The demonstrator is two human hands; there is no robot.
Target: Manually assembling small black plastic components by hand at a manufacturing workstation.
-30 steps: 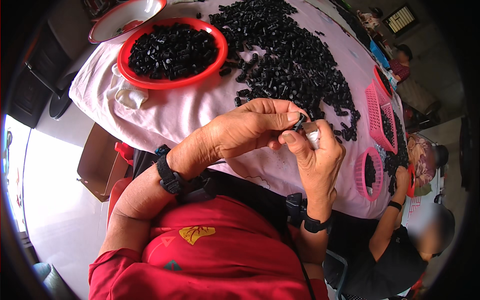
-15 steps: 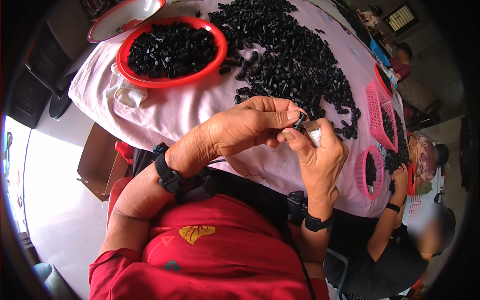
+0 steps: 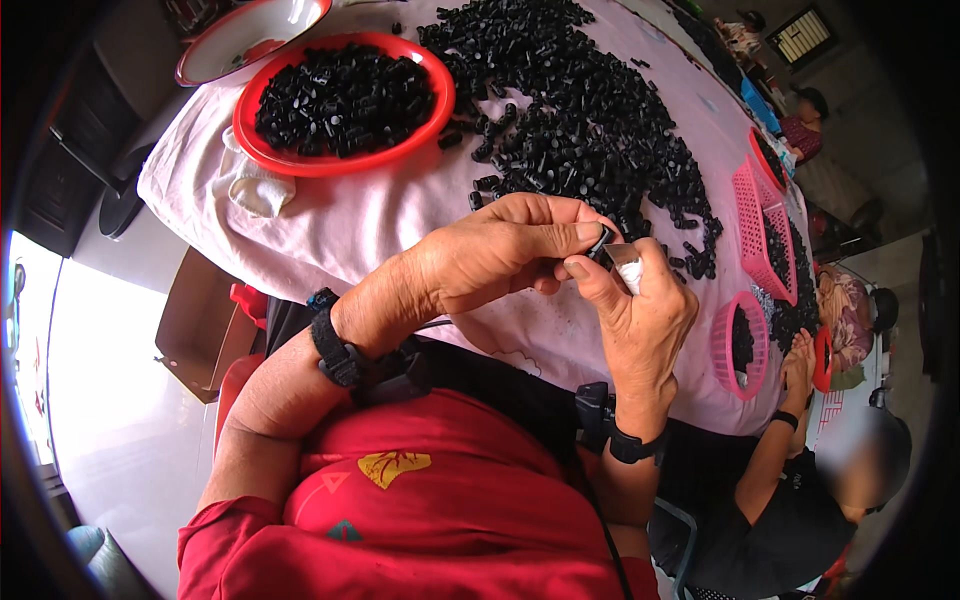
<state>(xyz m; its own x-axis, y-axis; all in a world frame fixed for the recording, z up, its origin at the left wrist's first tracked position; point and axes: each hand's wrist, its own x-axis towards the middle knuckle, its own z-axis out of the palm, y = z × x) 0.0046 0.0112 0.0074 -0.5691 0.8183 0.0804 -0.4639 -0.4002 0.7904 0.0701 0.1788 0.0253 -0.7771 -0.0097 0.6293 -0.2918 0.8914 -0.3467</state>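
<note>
Over the pink-clothed table (image 3: 360, 225), your left hand (image 3: 500, 255) and right hand (image 3: 640, 310) pinch shut on one small black piece (image 3: 600, 243); it looks light and stiff, so grip its ends.

We are wearing a red short-sleeved shirt (image 3: 400, 500) bearing a yellow chest emblem (image 3: 392, 466), a black wrist device (image 3: 345, 350) strapping each forearm, a dark cable (image 3: 600, 520) trailing down the right side.

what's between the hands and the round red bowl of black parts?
Head view: bare pink tablecloth with a few stray black plastic pieces lies between both hands and the round red bowl.
</note>
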